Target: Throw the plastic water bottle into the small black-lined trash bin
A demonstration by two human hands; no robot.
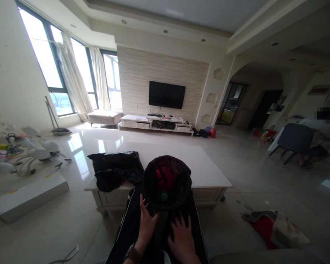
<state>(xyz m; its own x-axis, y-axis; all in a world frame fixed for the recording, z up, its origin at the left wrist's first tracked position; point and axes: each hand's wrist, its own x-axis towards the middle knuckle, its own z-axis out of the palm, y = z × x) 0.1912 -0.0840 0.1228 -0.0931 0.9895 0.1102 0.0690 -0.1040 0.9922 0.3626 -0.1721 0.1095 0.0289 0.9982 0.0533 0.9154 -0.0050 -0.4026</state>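
A dark round bin-like container (147, 185), apparently lined with black plastic, stands at my lap with its mouth tilted toward me. Inside it I make out something dark red (165, 175) and a small round green thing (164, 196). My left hand (147, 223) is at the container's lower left, thumb and fingers apart. With fingers spread, my right hand (182, 233) lies just below the near side, over my dark trousers. Whether either hand presses on the container is unclear. To the left, a crumpled black plastic bag (118, 170) lies on the white coffee table (209, 168).
A long white box (33, 198) and a cluster of white lamp-like parts (41, 146) lie on the floor at left. At right are a red and beige cloth bag (277, 229) and a person near a dark chair (295, 137). A low TV cabinet (134, 123) stands ahead.
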